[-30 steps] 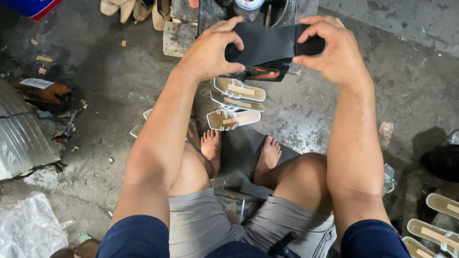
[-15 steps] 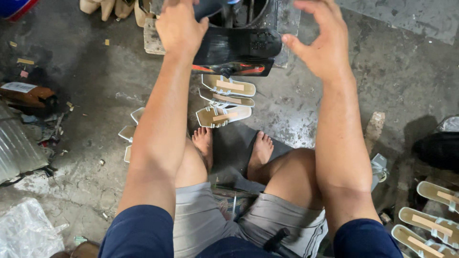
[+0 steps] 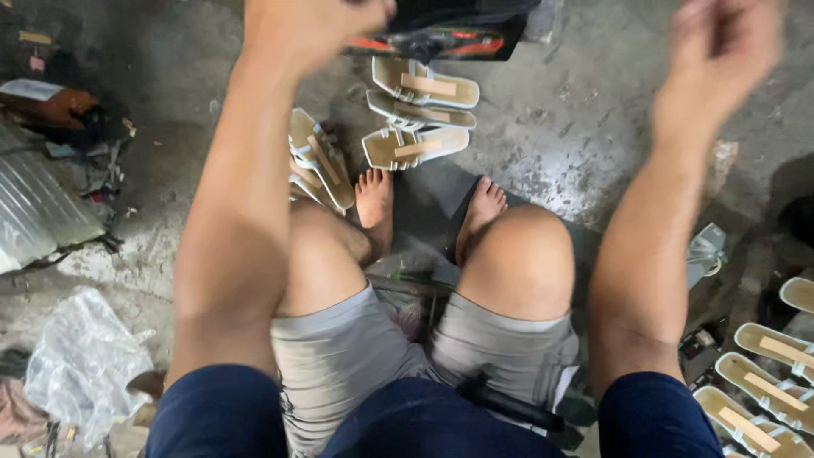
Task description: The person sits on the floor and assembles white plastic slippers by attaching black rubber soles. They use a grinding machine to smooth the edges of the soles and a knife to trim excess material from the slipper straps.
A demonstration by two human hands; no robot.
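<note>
While the person sat on the concrete floor [image 3: 585, 144], both arms were stretched forward. Left hand [image 3: 309, 25] was at the black sheet [image 3: 462, 13] at the top edge, its fingers too cut off to tell. Right hand [image 3: 721, 64] was blurred, apart from the sheet, fingers loosely curled. Beige sandals [image 3: 420, 114] lay stacked just beyond the bare feet [image 3: 377, 199].

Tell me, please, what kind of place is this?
Probably a small, informal shoe workshop, worked from a low seat. Unfinished beige sandals lie in rows on the rough concrete floor, more sandals sit at the right, and scraps and a plastic bag lie about.
</note>
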